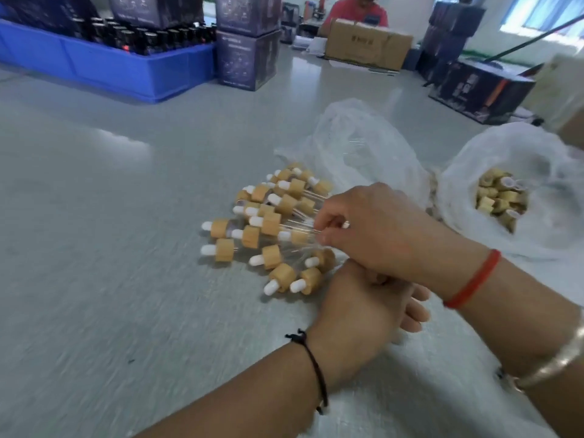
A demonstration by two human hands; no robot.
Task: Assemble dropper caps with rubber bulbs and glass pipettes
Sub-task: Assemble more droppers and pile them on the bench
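Observation:
A pile of assembled droppers (268, 222), each with a bamboo-coloured cap, white rubber bulb and glass pipette, lies on the grey table. My right hand (373, 229) hovers over the pile's right side and pinches a clear glass pipette (303, 227) between thumb and fingers. My left hand (357, 308) lies just below it, fingers curled; a bit of bamboo cap (377, 278) shows in its grip, mostly hidden under my right hand. A plastic bag on the right holds several loose caps (501, 199).
A crumpled clear plastic bag (357, 143) lies behind the pile. A blue crate (104, 67) of dark bottles stands at the back left beside stacked dark boxes (246, 58). A cardboard box (368, 42) and a person in red are at the far end.

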